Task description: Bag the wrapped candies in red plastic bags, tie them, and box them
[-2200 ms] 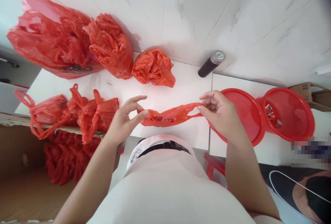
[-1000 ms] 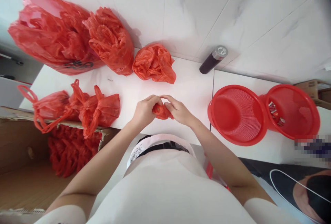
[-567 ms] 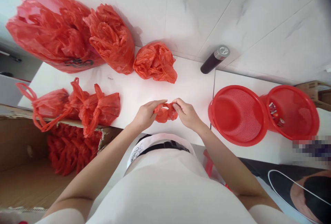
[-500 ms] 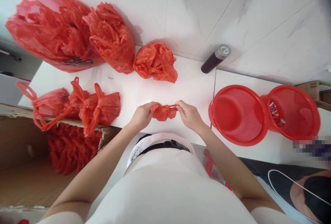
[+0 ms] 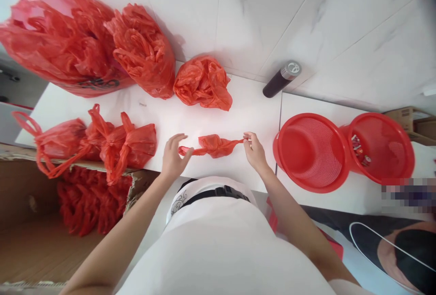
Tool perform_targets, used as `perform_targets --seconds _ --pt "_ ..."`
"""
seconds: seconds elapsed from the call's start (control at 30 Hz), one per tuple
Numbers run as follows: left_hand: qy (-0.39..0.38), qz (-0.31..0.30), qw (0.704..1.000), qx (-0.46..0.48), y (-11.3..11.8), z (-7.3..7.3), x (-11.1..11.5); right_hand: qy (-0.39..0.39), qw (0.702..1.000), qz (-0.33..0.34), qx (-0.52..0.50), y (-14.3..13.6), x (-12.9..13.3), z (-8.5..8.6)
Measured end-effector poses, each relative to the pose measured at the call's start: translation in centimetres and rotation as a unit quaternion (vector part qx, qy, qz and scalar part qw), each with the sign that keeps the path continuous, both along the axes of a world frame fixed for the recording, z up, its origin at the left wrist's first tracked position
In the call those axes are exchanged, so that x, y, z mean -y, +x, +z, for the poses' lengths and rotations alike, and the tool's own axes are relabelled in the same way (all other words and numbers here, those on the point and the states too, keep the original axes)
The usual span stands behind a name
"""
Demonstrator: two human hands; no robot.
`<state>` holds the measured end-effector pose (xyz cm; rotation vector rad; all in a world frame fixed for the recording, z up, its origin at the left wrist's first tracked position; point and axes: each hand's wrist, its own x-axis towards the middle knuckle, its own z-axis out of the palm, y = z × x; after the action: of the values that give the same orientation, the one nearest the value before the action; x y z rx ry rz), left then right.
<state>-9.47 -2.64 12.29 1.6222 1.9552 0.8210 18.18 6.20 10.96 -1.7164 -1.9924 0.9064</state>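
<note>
A small red plastic bag, bunched at its middle, lies on the white table in front of my body. Its two handles stretch out to the left and right. At the right handle's end, my right hand pinches the plastic between thumb and fingers. My left hand has its thumb and fingers apart around the loose left handle, not gripping it. Several tied red bags sit to the left of that hand. A crumpled red bag stands behind the small one.
Large red bags of plastic lean against the wall. A dark bottle stands at the back. On the right are two red baskets, one with small packets inside. A cardboard box with tied red bags sits at lower left. Someone's arm shows at right.
My hands have moved apart, and the bag is now drawn out lengthwise. My left hand has let go of its handle and opened. The right hand still holds the other end.
</note>
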Motion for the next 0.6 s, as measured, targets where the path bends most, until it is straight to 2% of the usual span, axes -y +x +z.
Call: perform_targets --seconds 0.07,0.13,0.2,0.3,0.4,0.5,0.6 --pt "0.031 -0.112 0.99 -0.083 2.0 -0.2 0.0 0.051 0.998 0.046 0.015 -1.0 0.8 -0.3" --pt "0.001 -0.227 0.965 -0.131 4.0 -1.4 -0.3 0.064 0.988 0.111 0.086 -2.2 1.7 -0.9" --pt "-0.039 -0.268 0.95 -0.153 5.4 -3.2 -1.0 0.031 0.975 0.151 0.159 -3.3 2.3 -1.8" --pt "-0.076 -0.249 0.952 -0.163 5.5 -5.9 -2.7 -0.039 0.963 0.162 0.21 -3.8 2.2 -3.2" --pt "-0.098 -0.229 0.954 -0.166 4.0 -7.5 -4.2 -0.061 0.966 0.131 0.214 -2.4 1.1 -3.9" --pt "-0.121 -0.198 0.957 -0.175 2.1 -7.8 -4.6 -0.069 0.971 0.076 0.215 0.3 -0.4 -3.9" --pt "-0.144 -0.15 0.96 -0.187 -0.1 -7.3 -3.7 -0.087 0.975 0.03 0.201 3.0 -1.1 -3.4"
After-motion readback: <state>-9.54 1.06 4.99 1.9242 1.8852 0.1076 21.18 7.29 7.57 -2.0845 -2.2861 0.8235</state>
